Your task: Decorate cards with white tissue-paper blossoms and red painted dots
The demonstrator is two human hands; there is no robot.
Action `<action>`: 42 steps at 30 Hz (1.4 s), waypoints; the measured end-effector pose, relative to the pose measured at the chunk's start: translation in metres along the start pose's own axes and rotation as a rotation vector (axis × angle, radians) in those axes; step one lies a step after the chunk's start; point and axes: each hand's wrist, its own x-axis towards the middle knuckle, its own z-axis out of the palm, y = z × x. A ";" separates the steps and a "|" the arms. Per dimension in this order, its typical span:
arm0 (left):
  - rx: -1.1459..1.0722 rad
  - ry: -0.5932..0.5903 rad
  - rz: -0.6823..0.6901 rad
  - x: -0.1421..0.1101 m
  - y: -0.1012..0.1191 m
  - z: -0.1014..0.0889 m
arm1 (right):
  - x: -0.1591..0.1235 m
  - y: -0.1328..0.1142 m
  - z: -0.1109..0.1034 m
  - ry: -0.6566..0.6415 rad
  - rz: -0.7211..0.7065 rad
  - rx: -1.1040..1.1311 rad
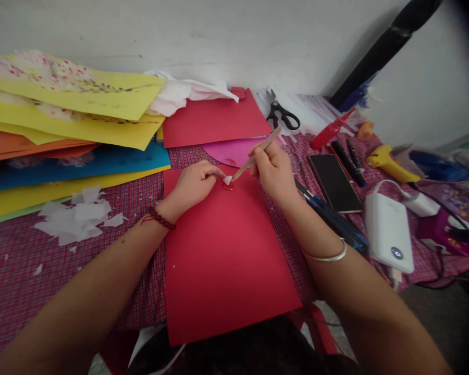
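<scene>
A large red sheet of paper (226, 260) lies in front of me, with a small wet glue blob (227, 186) near its far edge. At the blob sits a small folded scrap of white paper (228, 179). My left hand (195, 188) has its index fingertip on this scrap, the other fingers curled in. In my right hand (273, 169) a flat wooden stick (262, 146) is held like a pen, its lower tip beside the scrap. A pile of white paper pieces (80, 216) rests on the checked cloth to the left.
Coloured sheets (113, 133) are stacked at the back left. Scissors (283, 114) lie behind my right hand. To the right are a red glue bottle (332, 130), a phone (334, 182), a box cutter (332, 216), a yellow glue gun (393, 164) and a power bank (389, 229).
</scene>
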 end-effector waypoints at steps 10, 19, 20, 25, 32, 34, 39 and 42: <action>-0.095 0.075 -0.015 0.000 -0.004 0.006 | 0.002 0.003 0.006 -0.001 -0.002 -0.047; 0.005 0.054 0.204 -0.001 -0.004 0.006 | 0.002 0.003 0.005 0.020 -0.021 -0.065; 0.031 0.053 0.182 -0.001 -0.004 0.006 | 0.002 0.003 0.004 0.036 -0.021 -0.061; 0.084 0.039 0.145 0.000 -0.005 0.005 | 0.002 0.000 0.002 0.098 -0.014 -0.015; 0.039 0.036 0.096 0.001 0.001 0.010 | 0.000 0.005 0.005 0.036 -0.040 -0.075; 0.012 0.048 0.068 -0.004 0.008 0.004 | 0.000 0.004 0.004 0.040 -0.012 -0.097; 0.112 0.016 -0.021 -0.041 0.018 -0.068 | 0.003 -0.005 0.001 0.125 0.096 0.054; 0.259 0.041 -0.115 -0.082 0.003 -0.127 | 0.008 -0.007 -0.003 0.246 0.175 0.220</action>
